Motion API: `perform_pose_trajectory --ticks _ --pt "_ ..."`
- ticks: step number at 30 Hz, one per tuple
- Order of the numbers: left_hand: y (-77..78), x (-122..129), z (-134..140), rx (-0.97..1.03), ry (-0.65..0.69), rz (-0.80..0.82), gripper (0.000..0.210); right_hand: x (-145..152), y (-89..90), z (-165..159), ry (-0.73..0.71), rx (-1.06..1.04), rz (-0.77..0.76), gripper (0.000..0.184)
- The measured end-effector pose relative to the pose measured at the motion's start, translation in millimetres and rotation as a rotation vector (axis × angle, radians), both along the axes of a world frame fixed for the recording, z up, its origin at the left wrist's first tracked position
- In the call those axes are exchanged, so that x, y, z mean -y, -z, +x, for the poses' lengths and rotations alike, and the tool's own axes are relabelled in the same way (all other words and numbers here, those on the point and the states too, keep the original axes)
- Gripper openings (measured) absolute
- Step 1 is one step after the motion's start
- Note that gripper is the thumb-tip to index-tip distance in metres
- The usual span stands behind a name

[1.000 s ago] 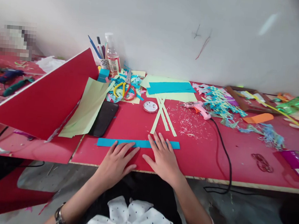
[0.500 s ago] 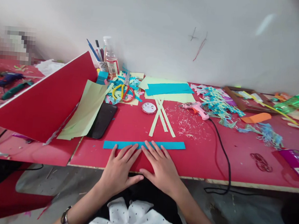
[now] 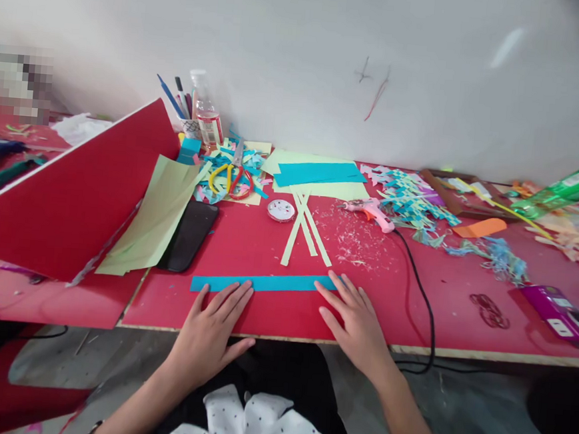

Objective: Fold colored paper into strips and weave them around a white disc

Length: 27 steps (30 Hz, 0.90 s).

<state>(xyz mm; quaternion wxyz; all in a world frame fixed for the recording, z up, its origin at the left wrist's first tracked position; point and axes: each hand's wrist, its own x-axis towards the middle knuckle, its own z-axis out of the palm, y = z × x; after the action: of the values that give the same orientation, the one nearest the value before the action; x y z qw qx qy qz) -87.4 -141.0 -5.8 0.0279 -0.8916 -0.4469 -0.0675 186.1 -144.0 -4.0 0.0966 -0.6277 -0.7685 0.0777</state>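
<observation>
both palms down with fingers spread, gripping nothing, the left hand (image 3: 211,331) and right hand (image 3: 356,322) touch a blue strip (image 3: 284,283) lying on the red bench (image 3: 286,317); beyond it, pale strips (image 3: 293,234) cross, left of a pink glue gun (image 3: 378,215); farther back stands a bottle (image 3: 207,122)

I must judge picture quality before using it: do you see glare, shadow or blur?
Head view: a pale glare streak on the wall; head view, top right: a black corner; head view, left edge: a pixelated patch; head view, right: soft shadow beside the purple box; head view, centre: blue strip, left hand and right hand look reasonably sharp.
</observation>
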Motion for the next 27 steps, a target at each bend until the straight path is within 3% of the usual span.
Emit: perform_pose_trajectory --ticks 9,13,20,27 --pt "-12.3 -15.6 4.1 0.052 -0.060 -0.093 0.045 -11.8 6.9 15.2 0.077 -0.057 0.118 0.044" --pt "-16.9 -25.4 24.4 0.071 -0.099 -0.069 0.036 -21.8 4.9 1.1 0.151 -0.135 0.146 0.030" --pt "-13.2 -43.4 70.2 0.161 -0.022 -0.117 0.028 -25.2 -2.1 -12.8 0.130 -0.230 0.125 0.012" --pt "-10.6 -58.2 80.1 0.203 -0.074 -0.158 0.016 -38.2 1.7 -2.7 0.020 -0.308 0.078 0.016"
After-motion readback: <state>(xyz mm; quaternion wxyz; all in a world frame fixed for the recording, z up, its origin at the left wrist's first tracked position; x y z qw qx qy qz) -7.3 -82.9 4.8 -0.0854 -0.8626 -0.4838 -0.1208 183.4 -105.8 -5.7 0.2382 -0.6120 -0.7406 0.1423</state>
